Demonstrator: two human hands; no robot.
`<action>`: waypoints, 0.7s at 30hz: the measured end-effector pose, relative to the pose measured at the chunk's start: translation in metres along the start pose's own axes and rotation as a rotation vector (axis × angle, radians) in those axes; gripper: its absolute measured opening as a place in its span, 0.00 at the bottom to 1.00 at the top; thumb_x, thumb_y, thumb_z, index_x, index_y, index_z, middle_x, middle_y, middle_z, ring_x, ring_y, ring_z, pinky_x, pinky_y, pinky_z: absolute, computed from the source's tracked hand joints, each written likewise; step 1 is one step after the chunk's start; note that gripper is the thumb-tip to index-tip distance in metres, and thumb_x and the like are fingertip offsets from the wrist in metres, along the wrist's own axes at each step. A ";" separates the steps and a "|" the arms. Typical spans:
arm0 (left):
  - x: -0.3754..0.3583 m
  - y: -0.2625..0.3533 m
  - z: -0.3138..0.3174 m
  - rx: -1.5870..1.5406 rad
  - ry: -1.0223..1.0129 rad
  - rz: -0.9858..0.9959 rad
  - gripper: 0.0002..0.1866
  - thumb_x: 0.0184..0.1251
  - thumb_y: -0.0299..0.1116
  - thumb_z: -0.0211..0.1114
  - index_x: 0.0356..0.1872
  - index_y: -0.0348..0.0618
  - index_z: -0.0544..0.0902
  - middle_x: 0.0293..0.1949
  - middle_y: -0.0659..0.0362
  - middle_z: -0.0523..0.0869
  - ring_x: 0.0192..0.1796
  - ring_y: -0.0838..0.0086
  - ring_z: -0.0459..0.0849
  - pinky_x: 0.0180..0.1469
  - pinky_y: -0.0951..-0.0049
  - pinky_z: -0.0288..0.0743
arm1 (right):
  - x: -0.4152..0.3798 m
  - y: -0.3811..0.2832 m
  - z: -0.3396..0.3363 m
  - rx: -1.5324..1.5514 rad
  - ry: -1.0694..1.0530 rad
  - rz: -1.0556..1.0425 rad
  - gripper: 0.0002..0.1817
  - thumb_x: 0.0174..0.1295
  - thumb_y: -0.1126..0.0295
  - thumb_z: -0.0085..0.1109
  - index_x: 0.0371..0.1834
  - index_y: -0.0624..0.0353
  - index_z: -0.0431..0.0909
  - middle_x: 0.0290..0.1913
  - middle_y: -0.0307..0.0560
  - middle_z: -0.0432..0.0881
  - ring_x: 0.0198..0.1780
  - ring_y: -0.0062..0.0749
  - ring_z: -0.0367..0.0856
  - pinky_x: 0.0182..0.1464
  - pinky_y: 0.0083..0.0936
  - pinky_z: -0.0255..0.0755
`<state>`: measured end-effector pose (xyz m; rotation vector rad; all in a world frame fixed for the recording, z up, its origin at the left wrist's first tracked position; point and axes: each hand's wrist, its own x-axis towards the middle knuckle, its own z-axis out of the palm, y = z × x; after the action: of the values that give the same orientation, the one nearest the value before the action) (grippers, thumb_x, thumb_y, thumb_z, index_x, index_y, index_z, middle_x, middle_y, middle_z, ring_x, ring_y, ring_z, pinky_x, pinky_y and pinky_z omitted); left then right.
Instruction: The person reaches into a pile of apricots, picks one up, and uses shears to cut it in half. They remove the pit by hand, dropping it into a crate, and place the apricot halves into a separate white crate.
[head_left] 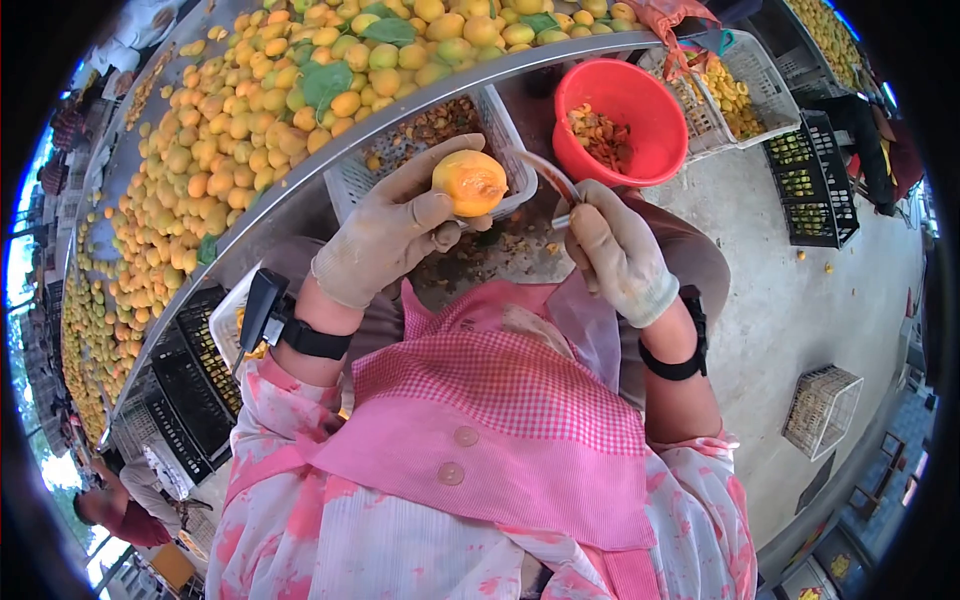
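Metal-rimmed table [520,68] heaped with orange-yellow fruit [244,135], green leaves [324,85] on top, grey floor [765,320] bearing white crate [822,412]

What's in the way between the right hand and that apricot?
Nothing visible blocks it: only the curved blade in the right hand itself reaches into the gap toward the apricot held by the left hand.

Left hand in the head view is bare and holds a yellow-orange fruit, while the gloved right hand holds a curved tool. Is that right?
Not quite: the left hand is not bare. The head view shows it in a pale glove. It does hold a yellow-orange fruit, and the gloved right hand holds a curved tool.
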<state>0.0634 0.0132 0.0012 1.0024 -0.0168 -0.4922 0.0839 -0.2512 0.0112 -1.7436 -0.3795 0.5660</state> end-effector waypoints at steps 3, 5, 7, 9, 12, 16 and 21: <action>0.002 0.005 0.004 0.045 -0.002 -0.032 0.31 0.72 0.33 0.59 0.74 0.40 0.62 0.54 0.56 0.81 0.49 0.75 0.83 0.44 0.83 0.75 | -0.002 -0.002 -0.005 -0.119 -0.017 -0.060 0.18 0.75 0.55 0.45 0.43 0.61 0.72 0.24 0.49 0.73 0.28 0.41 0.77 0.32 0.33 0.68; 0.001 0.008 0.009 0.046 0.022 -0.050 0.31 0.72 0.33 0.58 0.74 0.39 0.62 0.54 0.56 0.81 0.46 0.78 0.83 0.40 0.84 0.72 | -0.002 -0.002 -0.006 -0.178 -0.028 -0.136 0.18 0.75 0.54 0.46 0.44 0.61 0.72 0.24 0.52 0.74 0.28 0.47 0.78 0.33 0.35 0.69; 0.001 0.009 0.008 0.154 0.003 -0.027 0.31 0.72 0.33 0.58 0.74 0.39 0.63 0.53 0.56 0.81 0.44 0.79 0.82 0.38 0.85 0.71 | -0.003 -0.004 -0.006 -0.223 -0.048 -0.145 0.18 0.75 0.54 0.46 0.44 0.61 0.72 0.26 0.56 0.75 0.31 0.56 0.78 0.34 0.39 0.70; 0.000 0.009 0.009 0.258 -0.014 -0.003 0.31 0.71 0.33 0.58 0.73 0.38 0.63 0.53 0.56 0.82 0.42 0.81 0.81 0.36 0.85 0.69 | -0.002 0.001 -0.006 -0.257 -0.036 -0.179 0.18 0.74 0.55 0.47 0.44 0.61 0.72 0.26 0.57 0.76 0.32 0.57 0.78 0.34 0.39 0.70; -0.001 0.011 0.012 0.083 0.018 -0.056 0.31 0.70 0.32 0.59 0.73 0.37 0.64 0.51 0.56 0.82 0.39 0.83 0.79 0.34 0.85 0.66 | -0.002 -0.001 -0.006 -0.318 -0.026 -0.222 0.16 0.74 0.56 0.49 0.44 0.60 0.73 0.27 0.57 0.77 0.33 0.58 0.79 0.34 0.40 0.71; -0.002 0.011 0.008 0.130 0.011 -0.072 0.32 0.69 0.33 0.60 0.72 0.37 0.64 0.51 0.57 0.82 0.39 0.82 0.79 0.35 0.85 0.68 | -0.002 -0.006 -0.007 -0.402 -0.035 -0.203 0.15 0.73 0.58 0.50 0.44 0.60 0.73 0.27 0.56 0.78 0.33 0.57 0.79 0.34 0.41 0.71; 0.004 0.004 0.003 0.119 -0.037 0.013 0.33 0.67 0.33 0.63 0.72 0.36 0.64 0.54 0.56 0.81 0.42 0.80 0.81 0.39 0.84 0.72 | -0.002 -0.012 -0.004 -0.382 -0.056 -0.113 0.14 0.73 0.60 0.49 0.43 0.61 0.73 0.27 0.56 0.78 0.33 0.55 0.80 0.35 0.40 0.72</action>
<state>0.0676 0.0110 0.0049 1.1091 -0.0864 -0.5018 0.0854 -0.2529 0.0236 -2.0579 -0.6546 0.4832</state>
